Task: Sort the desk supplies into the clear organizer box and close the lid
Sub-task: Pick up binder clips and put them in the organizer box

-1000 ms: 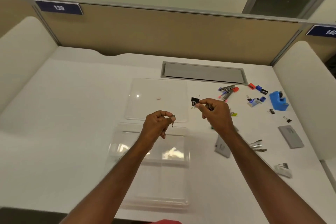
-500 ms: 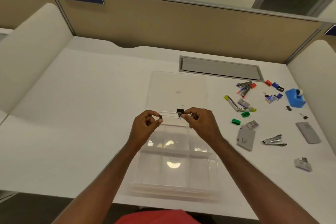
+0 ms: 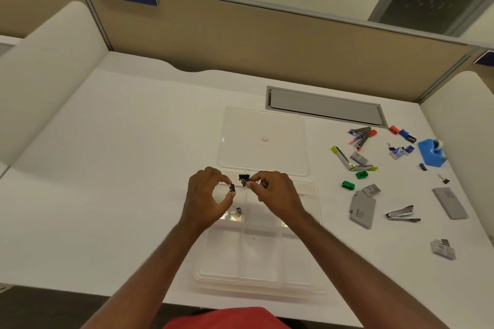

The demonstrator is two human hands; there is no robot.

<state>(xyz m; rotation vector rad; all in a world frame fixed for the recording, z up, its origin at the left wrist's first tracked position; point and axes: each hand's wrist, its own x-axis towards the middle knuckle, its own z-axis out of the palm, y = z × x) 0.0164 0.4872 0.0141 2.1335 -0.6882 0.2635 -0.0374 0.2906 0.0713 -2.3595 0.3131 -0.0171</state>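
Observation:
The clear organizer box sits at the desk's near edge, its lid lying flat behind it. Both hands hover over the box's far left compartments. My left hand pinches a small black binder clip between thumb and forefinger. My right hand pinches black binder clips at its fingertips; their wire handles stick out. One small binder clip lies inside the far left compartment.
Loose supplies lie at the right: staplers, a green-tipped staple remover, green clips, grey cards, a metal stapler, a blue tape dispenser, small binder clips. A grey cable hatch sits behind.
The view shifted left, so the box appears more centred. Both hands came closer together and lower over the box. A small clip now lies in the far left compartment.

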